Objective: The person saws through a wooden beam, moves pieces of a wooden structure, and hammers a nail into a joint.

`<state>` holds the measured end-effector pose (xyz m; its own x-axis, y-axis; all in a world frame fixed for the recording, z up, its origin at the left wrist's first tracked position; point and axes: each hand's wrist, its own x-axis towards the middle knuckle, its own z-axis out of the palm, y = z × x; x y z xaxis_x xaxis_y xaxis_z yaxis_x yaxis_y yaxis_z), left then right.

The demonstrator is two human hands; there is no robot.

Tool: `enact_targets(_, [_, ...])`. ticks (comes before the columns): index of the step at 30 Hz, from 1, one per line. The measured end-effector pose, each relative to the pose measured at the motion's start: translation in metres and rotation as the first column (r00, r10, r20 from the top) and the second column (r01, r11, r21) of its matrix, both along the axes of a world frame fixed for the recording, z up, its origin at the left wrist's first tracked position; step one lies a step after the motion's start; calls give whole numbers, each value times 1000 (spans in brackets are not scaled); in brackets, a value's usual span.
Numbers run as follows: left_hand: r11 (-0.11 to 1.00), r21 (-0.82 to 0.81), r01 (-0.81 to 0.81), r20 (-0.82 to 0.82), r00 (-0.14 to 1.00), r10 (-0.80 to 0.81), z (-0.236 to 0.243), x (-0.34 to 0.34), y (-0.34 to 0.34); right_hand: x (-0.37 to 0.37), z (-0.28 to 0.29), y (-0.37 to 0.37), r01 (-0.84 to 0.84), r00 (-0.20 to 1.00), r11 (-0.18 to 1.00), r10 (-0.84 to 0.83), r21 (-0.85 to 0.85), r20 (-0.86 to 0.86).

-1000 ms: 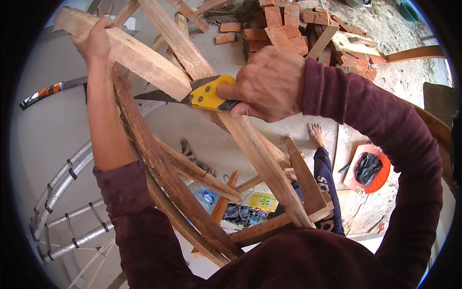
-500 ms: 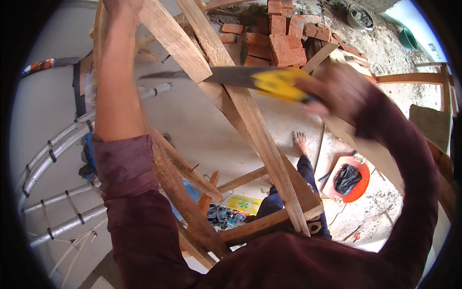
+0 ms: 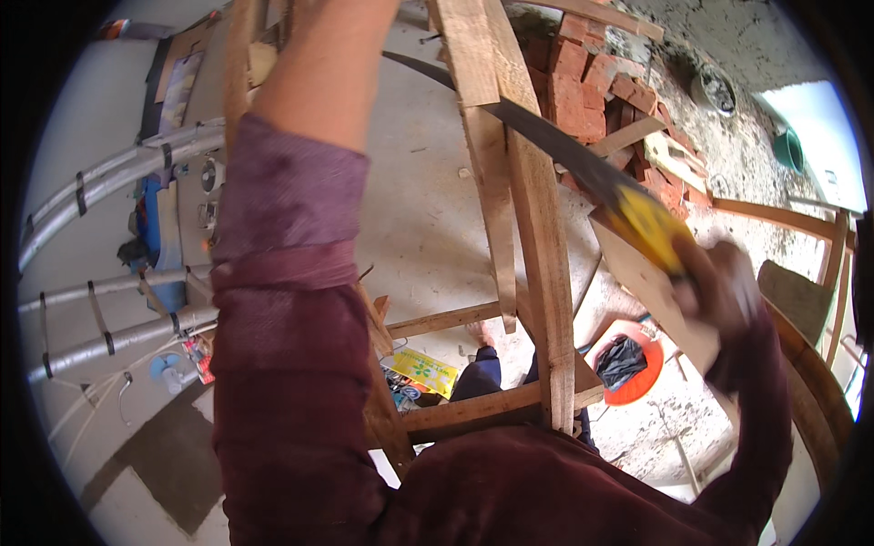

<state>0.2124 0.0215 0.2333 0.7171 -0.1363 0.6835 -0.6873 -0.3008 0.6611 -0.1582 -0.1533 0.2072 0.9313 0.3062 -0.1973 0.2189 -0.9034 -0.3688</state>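
My right hand (image 3: pixel 719 287) is closed round the handle end of a handsaw (image 3: pixel 592 168) with a yellow-and-black grip. The dark blade slants up to the left across a rough wooden plank (image 3: pixel 469 59); its pointed tip sticks out past the far side. How deep the blade sits in the wood I cannot tell. A second wooden bar (image 3: pixel 537 209) runs alongside the plank, down toward my body. My left forearm (image 3: pixel 328 82) reaches up past the top edge, so the left hand is out of sight. Below is a wooden crosspiece (image 3: pixel 482 411) close to my chest.
Red bricks (image 3: pixel 578 100) are piled at the upper right, near a green bucket (image 3: pixel 788 150). A red-orange tub (image 3: pixel 637 382) holding black plastic stands on the floor at right. A metal ladder (image 3: pixel 118 332) lies at left. A yellow packet (image 3: pixel 423 369) lies below the frame.
The saw has been drawn back toward the lower right, with more blade showing on the handle side of the plank. The view has shifted, and my left hand has left it.
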Motion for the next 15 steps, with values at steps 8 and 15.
enact_targets(8, [996, 20, -83, -80, 993, 85, -12, 46, 25, 68, -38, 60, -65, 859, 998, 54, 3, 510])
enact_targets(15, [1000, 14, -13, -217, 976, 16, 0, -4, 13, -22, 37, 14, -31, 998, 999, 30, 16, 51])
